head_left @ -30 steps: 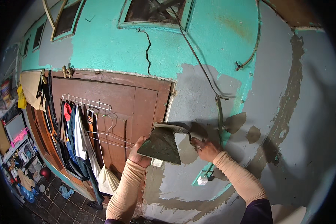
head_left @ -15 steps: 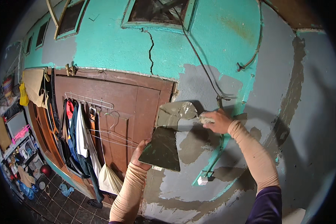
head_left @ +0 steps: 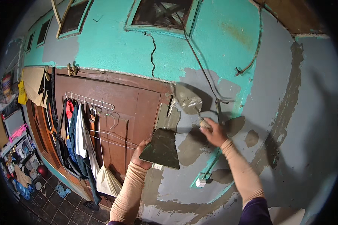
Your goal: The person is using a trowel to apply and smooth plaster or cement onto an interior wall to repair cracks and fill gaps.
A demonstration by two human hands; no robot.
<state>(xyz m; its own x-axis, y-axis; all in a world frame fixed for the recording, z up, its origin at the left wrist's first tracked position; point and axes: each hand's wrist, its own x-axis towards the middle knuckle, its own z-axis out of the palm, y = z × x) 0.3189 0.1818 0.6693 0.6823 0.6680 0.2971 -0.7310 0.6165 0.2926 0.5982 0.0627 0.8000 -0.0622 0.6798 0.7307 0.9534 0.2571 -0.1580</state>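
Head view: the wall [head_left: 221, 56] fills most of what I see, teal above the brown door [head_left: 142, 108] and mostly grey to the right of it, where rough grey-brown patches and strips run over the paint. The door itself is panelled, and a jagged crack [head_left: 153, 56] climbs the teal above it toward a teal-framed window [head_left: 154, 14]. Clothes [head_left: 80, 135] hang from a wire rack against the door's front, with a pale cloth bag [head_left: 108, 182] low on the door beside them. Tan sleeves cover both my forearms.

A dark flat board [head_left: 160, 150], wider at its bottom, sits in front of the door's right edge. Above it, my trowel [head_left: 187, 99] is at the door's upper right corner, blade pointing up and left toward the frame; I can't tell whether the metal presses on the wall. My right hand [head_left: 215, 133], to the right of the door, has its fingers wrapped round the trowel's handle. My left hand [head_left: 142, 155], before the door's lower right part, grips the board by its left side. Smallest is a white box [head_left: 201, 182], fixed on the wall right of the door.
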